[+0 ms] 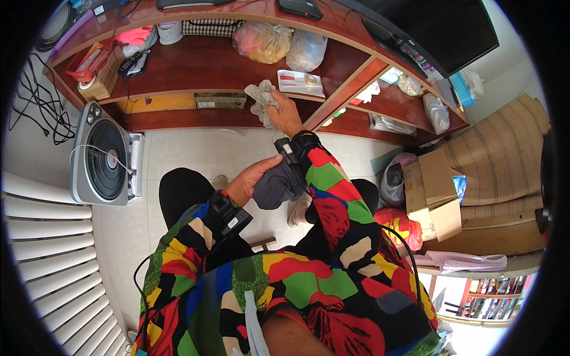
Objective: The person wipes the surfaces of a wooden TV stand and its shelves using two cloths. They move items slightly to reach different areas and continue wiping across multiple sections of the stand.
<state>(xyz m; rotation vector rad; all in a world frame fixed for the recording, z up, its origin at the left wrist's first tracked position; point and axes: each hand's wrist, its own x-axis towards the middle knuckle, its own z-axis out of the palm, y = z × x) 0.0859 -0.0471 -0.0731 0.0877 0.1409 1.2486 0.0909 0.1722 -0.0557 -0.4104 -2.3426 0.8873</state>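
Observation:
My right hand (286, 115) grips a crumpled pale grey rag (262, 100) at the front of the red-brown wooden cabinet (191, 62). Part of the rag lies over the edge of the shelf. Lower down, my left hand (249, 180) holds a bunched dark grey cloth (276, 187) between my knees, its fingers mostly hidden behind the cloth. Just right of the rag, a white printed sheet or packet (291, 84) lies on the shelf with a roll of tape (311, 79) on it.
A box fan (107, 153) stands on the floor at left, below tangled black cables (38, 100). Filled plastic bags (262, 42) and a red basket (90, 60) sit on the shelf. Open cardboard boxes (427, 182) are at right. A television (427, 26) tops the cabinet.

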